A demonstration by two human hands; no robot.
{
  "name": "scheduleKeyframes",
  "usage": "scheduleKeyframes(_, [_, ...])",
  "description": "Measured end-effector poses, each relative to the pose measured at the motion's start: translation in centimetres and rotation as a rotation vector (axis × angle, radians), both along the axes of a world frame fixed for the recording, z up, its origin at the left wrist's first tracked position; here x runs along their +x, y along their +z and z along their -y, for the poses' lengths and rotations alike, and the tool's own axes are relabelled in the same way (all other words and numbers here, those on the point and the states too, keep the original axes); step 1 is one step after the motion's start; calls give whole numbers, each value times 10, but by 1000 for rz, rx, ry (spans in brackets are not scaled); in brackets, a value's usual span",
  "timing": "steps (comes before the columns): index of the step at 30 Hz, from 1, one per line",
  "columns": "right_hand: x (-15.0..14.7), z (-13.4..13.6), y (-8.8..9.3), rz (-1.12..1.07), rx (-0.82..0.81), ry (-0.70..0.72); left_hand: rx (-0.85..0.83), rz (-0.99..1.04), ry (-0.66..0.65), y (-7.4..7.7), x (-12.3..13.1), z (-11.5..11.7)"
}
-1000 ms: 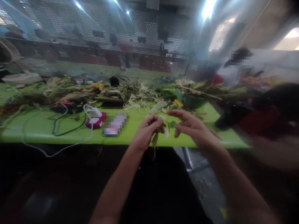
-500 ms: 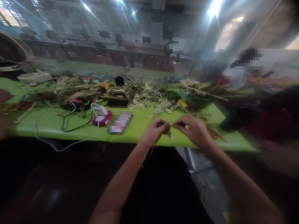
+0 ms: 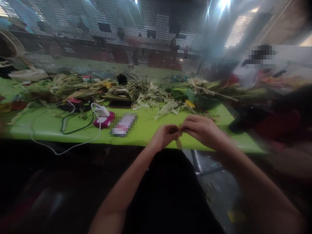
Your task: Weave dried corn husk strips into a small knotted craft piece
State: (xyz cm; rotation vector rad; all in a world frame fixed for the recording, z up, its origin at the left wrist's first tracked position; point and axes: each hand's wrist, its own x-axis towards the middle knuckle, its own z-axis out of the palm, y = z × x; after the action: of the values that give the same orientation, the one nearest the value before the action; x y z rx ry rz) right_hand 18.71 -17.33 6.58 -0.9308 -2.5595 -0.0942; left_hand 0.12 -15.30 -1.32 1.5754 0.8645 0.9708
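Note:
My left hand and my right hand meet fingertip to fingertip over the near edge of the lime-green table. Both are closed in a pinch on a small bundle of pale dried leaf strips, and a short end of it hangs below my fingers. A long heap of dried husks and green leaves lies along the far side of the table.
A pink power bank with a white charger and cables lies left of my hands, beside a dark phone and a blurred-out card. A perforated metal screen backs the table. Another person sits at the right.
My right hand was open and apart a second ago; it has closed in on the left hand and now pinches the leaf bundle with it. The view shifted slightly.

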Motion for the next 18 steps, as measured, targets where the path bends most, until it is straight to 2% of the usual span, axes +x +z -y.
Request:
scheduleKeyframes(4, [2,-12,0,-166,-248,49,-46,32,-101,1,-1,5])
scheduleKeyframes(9, [14,-26,-28,-405,-439,-42,-239,274,-141,-2,-2,7])
scheduleKeyframes(13, [16,-19,-46,-461,-338,-92,-309,428,-36,-6,-1,4])
scheduleKeyframes(18, [9,-3,-50,-390,-107,-91,-343,543,48,-11,7,3])
